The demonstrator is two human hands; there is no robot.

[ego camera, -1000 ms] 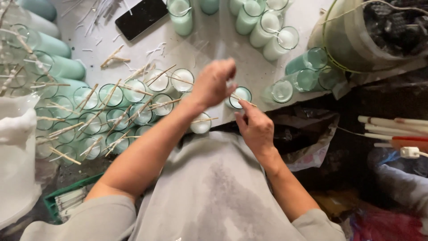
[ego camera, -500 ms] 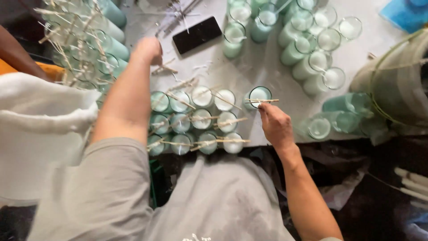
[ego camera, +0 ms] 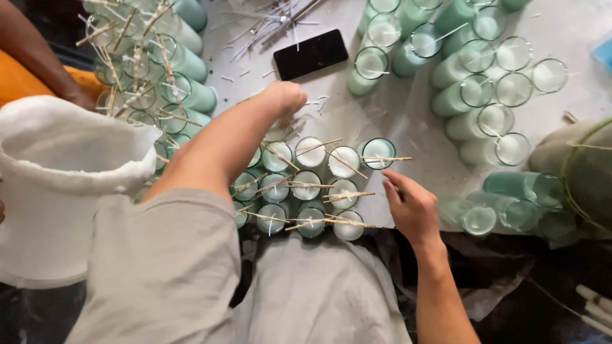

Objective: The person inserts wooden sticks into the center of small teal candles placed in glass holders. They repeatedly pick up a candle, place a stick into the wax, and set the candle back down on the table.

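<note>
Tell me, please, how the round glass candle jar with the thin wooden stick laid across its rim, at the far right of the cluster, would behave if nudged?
The round glass candle jar looks filled, so probably heavy and steady. Its thin wooden stick only rests across the rim and would likely slide off. Glass may chip against neighbouring jars.

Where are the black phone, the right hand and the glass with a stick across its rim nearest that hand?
black phone (ego camera: 311, 54), head view, middle of its dark screen.
right hand (ego camera: 413, 207), head view, back of the hand.
glass with a stick across its rim (ego camera: 378, 151), head view, pale wax inside the rim.
</note>
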